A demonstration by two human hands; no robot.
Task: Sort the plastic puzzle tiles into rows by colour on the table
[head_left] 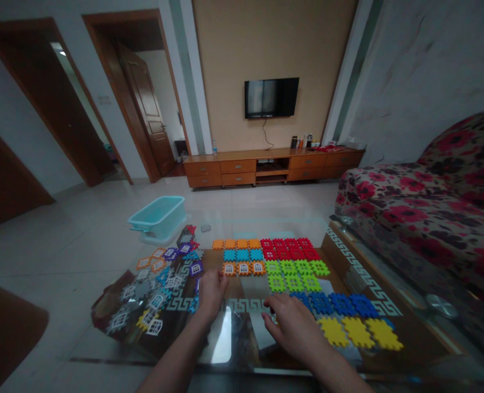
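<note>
Head view, looking forward and down

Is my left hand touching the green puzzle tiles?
Apart. The head view shows the left hand short of the green puzzle tiles, with a plain gap between them.

- From my remote view this is a living room in a private home
- A flat-screen TV (271, 97) hangs on the beige wall, its cable trailing down
- Below it runs a low wooden TV cabinet (272, 168) with drawers, a bottle and household odds and ends on top
- A red-flowered fabric sofa (422, 188) stands along the right side
- Wooden interior doors (143, 112) open onto other rooms
- The floor (82, 218) is pale tile
- Colourful plastic toy tiles (285, 248) lie on a low glass-topped counter (409, 322)
</note>
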